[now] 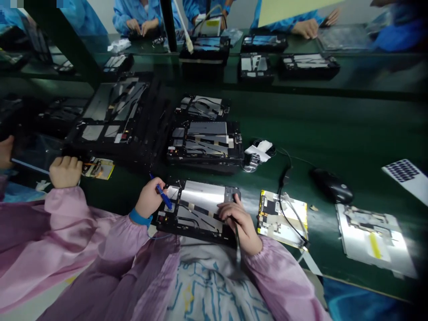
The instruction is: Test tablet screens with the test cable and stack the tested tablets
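Observation:
Right in front of me lies an opened tablet housing (203, 191), with silver plates, dark ribbon cables and a black frame. My left hand (149, 200), a blue band at its wrist, is closed around a slim blue pen-like tool (163, 196). Its lower end rests over the housing's left part. Over the right part of the housing, my right hand (242, 223) has curled fingers near the cables. A thin dark tool (238, 249) sticks out below that hand; its tip is hidden.
Stacked tablet housings (205, 142) stand behind, with a taller stack (113, 111) to the left. Rightward lie a yellow-edged battery (282, 218) with a cable across it, a black mouse (331, 185) and a silver panel (374, 240). A co-worker's hand (66, 171) is at left.

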`<action>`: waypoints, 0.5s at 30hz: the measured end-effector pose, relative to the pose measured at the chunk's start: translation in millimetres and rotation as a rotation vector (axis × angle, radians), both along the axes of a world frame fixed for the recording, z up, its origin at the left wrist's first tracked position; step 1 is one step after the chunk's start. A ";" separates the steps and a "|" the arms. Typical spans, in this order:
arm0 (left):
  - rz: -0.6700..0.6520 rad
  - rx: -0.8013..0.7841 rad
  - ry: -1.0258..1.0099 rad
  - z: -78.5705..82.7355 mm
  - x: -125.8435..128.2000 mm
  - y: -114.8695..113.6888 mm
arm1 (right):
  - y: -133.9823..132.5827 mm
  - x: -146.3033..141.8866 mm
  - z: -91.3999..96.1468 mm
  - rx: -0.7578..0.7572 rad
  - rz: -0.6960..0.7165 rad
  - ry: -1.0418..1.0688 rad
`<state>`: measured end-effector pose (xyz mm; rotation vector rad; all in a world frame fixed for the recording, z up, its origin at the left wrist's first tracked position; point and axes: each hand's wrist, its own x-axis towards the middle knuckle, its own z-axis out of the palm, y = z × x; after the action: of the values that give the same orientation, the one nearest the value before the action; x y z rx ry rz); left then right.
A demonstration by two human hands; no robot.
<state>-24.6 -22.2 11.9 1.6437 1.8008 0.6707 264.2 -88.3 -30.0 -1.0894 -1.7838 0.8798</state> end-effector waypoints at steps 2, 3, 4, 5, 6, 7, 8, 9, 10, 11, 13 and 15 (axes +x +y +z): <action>0.030 -0.003 -0.042 5.0 0.6 -0.1 | 0.1 -1.1 1.7 0.028 0.018 -0.050; 0.036 -0.010 -0.056 8.3 1.3 0.1 | -0.1 -2.9 2.3 0.048 0.000 -0.112; 0.037 -0.017 -0.064 12.1 2.3 0.4 | -0.4 -5.3 2.8 0.066 -0.035 -0.186; 0.035 -0.025 -0.060 16.2 3.5 0.8 | -0.8 -8.0 3.0 0.077 -0.075 -0.262; 0.030 -0.034 -0.043 20.4 4.9 1.4 | -1.2 -10.8 3.0 0.083 -0.116 -0.326; 0.025 -0.044 -0.014 24.6 6.3 2.0 | -1.5 -13.3 2.8 0.084 -0.151 -0.370; 0.018 -0.052 0.021 28.6 7.8 2.6 | -1.6 -15.4 2.4 0.083 -0.175 -0.394; 0.011 -0.060 0.054 32.1 9.0 3.2 | -1.7 -16.9 2.1 0.078 -0.192 -0.402; 0.003 -0.064 0.077 35.1 9.9 3.7 | -1.5 -17.6 1.9 0.071 -0.200 -0.397; -0.009 -0.070 0.082 37.3 10.5 4.3 | -1.2 -17.6 2.1 0.066 -0.199 -0.382; -0.046 -0.085 0.045 39.2 10.3 5.6 | 0.0 -14.5 3.6 0.056 -0.157 -0.326; -0.093 -0.099 -0.023 38.2 8.8 7.5 | 1.7 -6.8 7.2 0.055 -0.032 -0.246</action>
<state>-15.8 -14.7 50.1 1.6364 1.7026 0.5484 257.4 -86.6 -22.8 -1.2298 -1.9729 0.6970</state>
